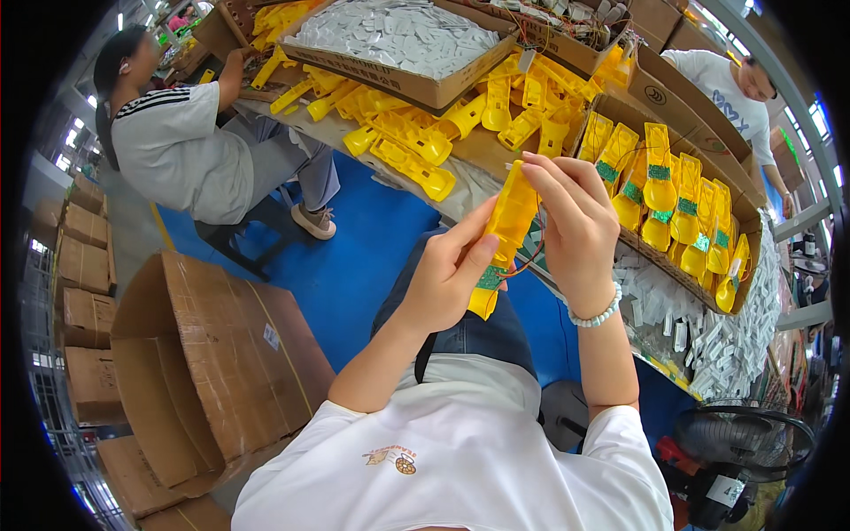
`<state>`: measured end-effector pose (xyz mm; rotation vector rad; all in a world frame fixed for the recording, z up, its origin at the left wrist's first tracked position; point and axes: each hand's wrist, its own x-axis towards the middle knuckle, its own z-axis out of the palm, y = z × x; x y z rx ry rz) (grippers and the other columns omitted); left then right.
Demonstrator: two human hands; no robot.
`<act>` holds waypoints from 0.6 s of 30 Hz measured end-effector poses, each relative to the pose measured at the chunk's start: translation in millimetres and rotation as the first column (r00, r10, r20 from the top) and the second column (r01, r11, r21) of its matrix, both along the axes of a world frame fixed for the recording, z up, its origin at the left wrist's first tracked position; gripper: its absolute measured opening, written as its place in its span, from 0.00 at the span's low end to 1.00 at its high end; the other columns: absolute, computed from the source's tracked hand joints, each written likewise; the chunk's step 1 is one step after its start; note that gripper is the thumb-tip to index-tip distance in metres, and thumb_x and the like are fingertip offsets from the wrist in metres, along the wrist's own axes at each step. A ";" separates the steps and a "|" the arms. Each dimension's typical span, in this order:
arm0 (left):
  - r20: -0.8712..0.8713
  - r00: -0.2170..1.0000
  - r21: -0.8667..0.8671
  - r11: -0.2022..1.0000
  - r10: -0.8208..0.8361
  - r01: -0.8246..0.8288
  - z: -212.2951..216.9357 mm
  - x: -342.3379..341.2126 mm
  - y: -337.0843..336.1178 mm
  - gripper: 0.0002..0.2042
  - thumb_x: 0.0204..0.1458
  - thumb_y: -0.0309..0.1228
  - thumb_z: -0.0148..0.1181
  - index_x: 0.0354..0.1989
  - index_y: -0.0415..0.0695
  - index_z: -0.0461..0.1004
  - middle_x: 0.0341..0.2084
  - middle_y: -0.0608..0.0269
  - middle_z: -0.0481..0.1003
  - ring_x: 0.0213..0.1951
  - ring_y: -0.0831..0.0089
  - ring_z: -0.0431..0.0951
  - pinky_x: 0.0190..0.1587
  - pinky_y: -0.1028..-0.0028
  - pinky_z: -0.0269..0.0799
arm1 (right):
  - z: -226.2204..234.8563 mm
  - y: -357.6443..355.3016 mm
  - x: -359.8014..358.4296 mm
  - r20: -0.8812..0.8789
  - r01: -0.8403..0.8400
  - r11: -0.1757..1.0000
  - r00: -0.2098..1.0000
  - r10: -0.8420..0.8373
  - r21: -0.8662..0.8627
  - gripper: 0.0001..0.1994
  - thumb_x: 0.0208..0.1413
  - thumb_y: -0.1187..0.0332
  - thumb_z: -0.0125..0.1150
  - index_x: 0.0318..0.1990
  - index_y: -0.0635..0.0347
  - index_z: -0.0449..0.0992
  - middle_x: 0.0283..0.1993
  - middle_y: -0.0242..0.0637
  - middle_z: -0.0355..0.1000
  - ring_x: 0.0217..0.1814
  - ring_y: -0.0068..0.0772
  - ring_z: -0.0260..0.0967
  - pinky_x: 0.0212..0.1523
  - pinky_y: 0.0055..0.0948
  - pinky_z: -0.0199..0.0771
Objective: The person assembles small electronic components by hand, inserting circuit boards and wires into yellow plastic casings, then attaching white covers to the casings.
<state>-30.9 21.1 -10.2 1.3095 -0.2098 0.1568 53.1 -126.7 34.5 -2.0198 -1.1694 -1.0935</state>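
Note:
A long yellow plastic housing (513,208) is held tilted in front of my body. It carries a green circuit board (491,278) near its lower end, with thin dark and red wires looping out on the right. My left hand (454,265) is closed around its middle, thumb across the front. Bent and pressed together, the fingers of my right hand (575,217) are at the housing's upper end; that thumb is mostly hidden. To the right, a cardboard box (748,196) holds several similar yellow housings (657,168) with green boards and wires.
Loose yellow housings (407,142) are piled on the table below a carton of small white parts (390,40). More white pieces (730,345) lie at the right. A black fan (744,438) stands lower right, a large open carton (239,345) left. Co-workers (190,150) are nearby.

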 end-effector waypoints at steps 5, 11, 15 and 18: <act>0.074 0.987 -0.359 0.920 -0.144 0.161 -14.7 -2.2 1.4 0.25 0.64 0.31 0.44 0.68 0.40 0.49 0.51 0.52 0.70 0.38 0.66 0.78 0.37 0.71 0.76 | 2.2 -0.2 -12.6 -0.396 -0.161 0.945 0.878 0.269 0.286 0.20 0.47 0.85 0.54 0.50 0.64 0.73 0.55 0.42 0.71 0.52 0.40 0.69 0.46 0.31 0.72; 0.110 0.912 -0.617 0.692 -0.396 0.375 -15.7 -15.1 -5.1 0.27 0.64 0.36 0.42 0.69 0.48 0.44 0.50 0.38 0.67 0.29 0.52 0.78 0.26 0.65 0.77 | -29.1 0.8 -3.4 -0.482 -0.130 0.871 0.789 0.380 0.473 0.15 0.47 0.83 0.55 0.45 0.65 0.75 0.46 0.45 0.73 0.45 0.40 0.72 0.42 0.27 0.72; 0.134 0.892 -0.624 0.662 -0.432 0.415 -21.9 -25.6 -2.6 0.25 0.65 0.37 0.40 0.68 0.49 0.46 0.46 0.32 0.66 0.22 0.54 0.78 0.19 0.67 0.76 | -42.7 4.0 -1.4 -0.408 -0.207 0.917 0.846 0.343 0.342 0.10 0.45 0.83 0.56 0.37 0.68 0.76 0.34 0.43 0.74 0.34 0.39 0.74 0.35 0.25 0.73; 0.103 0.924 -0.540 0.760 -0.367 0.362 -23.8 -29.3 -2.4 0.24 0.65 0.36 0.40 0.68 0.48 0.46 0.46 0.32 0.67 0.22 0.57 0.78 0.20 0.68 0.76 | -68.0 15.6 -6.9 -0.454 -0.164 0.917 0.828 0.329 0.364 0.09 0.48 0.83 0.55 0.37 0.67 0.76 0.33 0.38 0.75 0.33 0.31 0.73 0.34 0.24 0.72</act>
